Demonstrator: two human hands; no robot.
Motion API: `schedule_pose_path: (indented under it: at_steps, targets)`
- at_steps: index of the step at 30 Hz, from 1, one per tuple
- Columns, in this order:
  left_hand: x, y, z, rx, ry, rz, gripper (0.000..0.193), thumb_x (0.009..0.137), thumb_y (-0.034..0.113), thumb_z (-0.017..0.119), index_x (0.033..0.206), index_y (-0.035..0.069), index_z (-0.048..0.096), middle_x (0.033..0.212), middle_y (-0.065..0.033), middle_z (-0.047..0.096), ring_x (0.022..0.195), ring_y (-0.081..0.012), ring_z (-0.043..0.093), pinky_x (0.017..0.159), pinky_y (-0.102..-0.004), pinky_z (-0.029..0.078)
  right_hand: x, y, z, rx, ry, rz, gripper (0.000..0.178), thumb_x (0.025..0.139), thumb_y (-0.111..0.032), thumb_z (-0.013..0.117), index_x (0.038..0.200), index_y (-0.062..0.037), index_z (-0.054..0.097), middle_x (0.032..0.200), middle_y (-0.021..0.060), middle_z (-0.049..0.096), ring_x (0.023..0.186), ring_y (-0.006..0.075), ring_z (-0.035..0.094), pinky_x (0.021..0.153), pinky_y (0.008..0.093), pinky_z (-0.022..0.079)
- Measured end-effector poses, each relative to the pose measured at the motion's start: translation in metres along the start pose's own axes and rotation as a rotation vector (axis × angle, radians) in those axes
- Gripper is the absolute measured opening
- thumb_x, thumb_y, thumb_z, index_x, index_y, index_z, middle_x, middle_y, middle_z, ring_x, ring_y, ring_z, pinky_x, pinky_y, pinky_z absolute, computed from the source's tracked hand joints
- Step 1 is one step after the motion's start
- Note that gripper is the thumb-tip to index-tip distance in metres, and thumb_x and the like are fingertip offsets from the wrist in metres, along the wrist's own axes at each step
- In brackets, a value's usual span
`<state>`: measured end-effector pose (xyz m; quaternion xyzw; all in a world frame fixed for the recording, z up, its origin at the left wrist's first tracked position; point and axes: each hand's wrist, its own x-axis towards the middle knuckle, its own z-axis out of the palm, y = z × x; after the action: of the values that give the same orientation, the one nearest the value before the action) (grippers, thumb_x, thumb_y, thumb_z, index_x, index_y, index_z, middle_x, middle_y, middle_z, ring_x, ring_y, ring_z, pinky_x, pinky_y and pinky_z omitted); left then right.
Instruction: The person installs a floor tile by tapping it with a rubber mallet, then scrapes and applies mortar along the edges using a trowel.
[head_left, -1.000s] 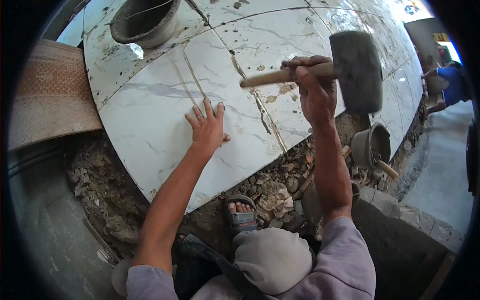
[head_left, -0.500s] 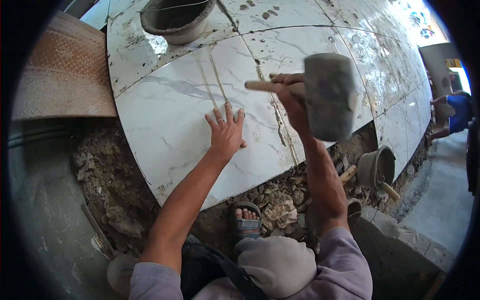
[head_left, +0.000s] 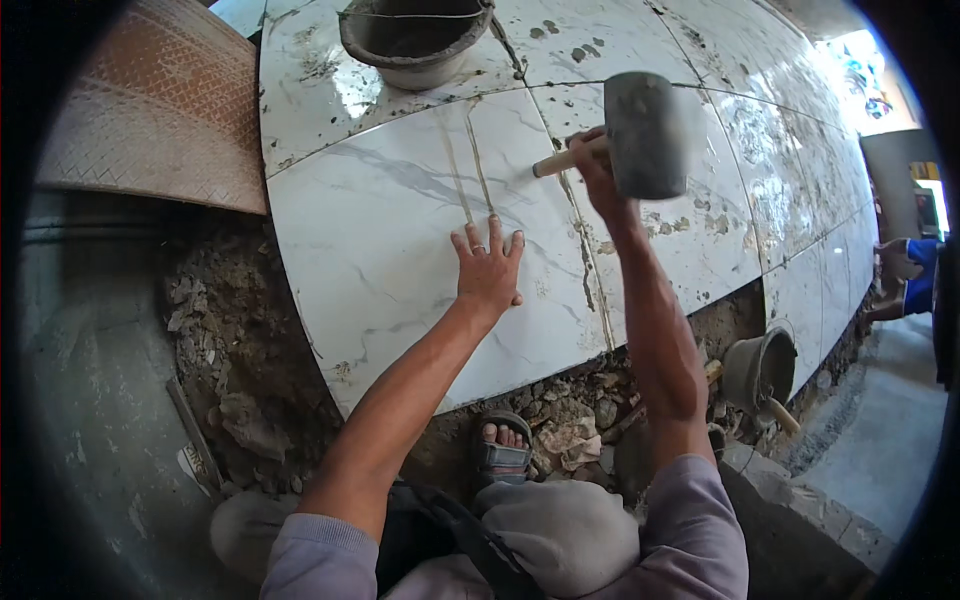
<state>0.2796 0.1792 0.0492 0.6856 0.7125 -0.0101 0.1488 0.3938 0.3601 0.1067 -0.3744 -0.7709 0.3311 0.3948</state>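
Head view: the left hand (head_left: 489, 270) lies open, fingers spread flat on the white marble tile (head_left: 400, 230); at its two o'clock, the right hand (head_left: 597, 172) grips a rubber mallet (head_left: 645, 135) raised above the tile seam.

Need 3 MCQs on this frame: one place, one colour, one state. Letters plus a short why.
1. Where does the left hand rest?
A on the marble tile
B in the bucket
C on the rubble

2. What colour is the mallet head?
A red
B dark grey
C yellow

3. How is the mallet held?
A lying on the tile
B raised above the tile in the right hand
C hanging from a belt

Answers: 1 A, palm flat with fingers spread on the tile; 2 B, the head shows dark grey; 3 B, the right hand grips the wooden handle, head off the tile.
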Motion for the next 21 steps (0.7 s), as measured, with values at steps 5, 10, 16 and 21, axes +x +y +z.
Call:
schedule_pose_path:
  at_steps: [5, 10, 16, 21]
  targets:
    - [-0.004, -0.010, 0.004, 0.000, -0.018, -0.034, 0.101, 0.057, 0.047, 0.082, 0.142, 0.016, 0.037, 0.147, -0.0246, 0.027, 0.127, -0.0532, 0.033, 0.102, -0.0675, 0.021, 0.016, -0.031, 0.027, 0.385, 0.084, -0.007, 0.013, 0.084, -0.008, 0.067, 0.094, -0.0030, 0.060, 0.084, 0.0041, 0.063, 0.074, 0.0121, 0.058, 0.069, 0.0275, 0.048]
    - [-0.004, -0.008, 0.002, -0.032, -0.010, -0.017, 0.101, 0.057, 0.045, 0.082, 0.142, 0.016, 0.037, 0.147, -0.0243, 0.026, 0.129, -0.0521, 0.031, 0.104, -0.0670, 0.019, 0.035, -0.038, 0.037, 0.055, 0.008, -0.100, 0.013, 0.084, -0.015, 0.064, 0.088, -0.0027, 0.062, 0.080, 0.0068, 0.062, 0.073, 0.0178, 0.057, 0.068, 0.0349, 0.045]
    - [-0.003, -0.002, 0.001, -0.074, 0.023, 0.006, 0.101, 0.058, 0.043, 0.083, 0.142, 0.016, 0.035, 0.148, -0.0245, 0.024, 0.131, -0.0520, 0.028, 0.105, -0.0668, 0.018, 0.038, -0.011, 0.046, -0.034, 0.075, -0.348, 0.024, 0.087, -0.026, 0.062, 0.084, -0.0028, 0.062, 0.078, 0.0098, 0.063, 0.067, 0.0217, 0.058, 0.063, 0.0359, 0.045]
    - [-0.009, -0.012, 0.000, -0.039, -0.066, -0.027, 0.102, 0.059, 0.043, 0.083, 0.144, 0.015, 0.033, 0.149, -0.0250, 0.022, 0.131, -0.0536, 0.027, 0.104, -0.0679, 0.018, 0.030, -0.077, 0.031, 0.019, 0.043, 0.222, 0.031, 0.089, -0.031, 0.058, 0.096, -0.0020, 0.050, 0.065, 0.0149, 0.059, 0.058, 0.0245, 0.061, 0.056, 0.0404, 0.047]
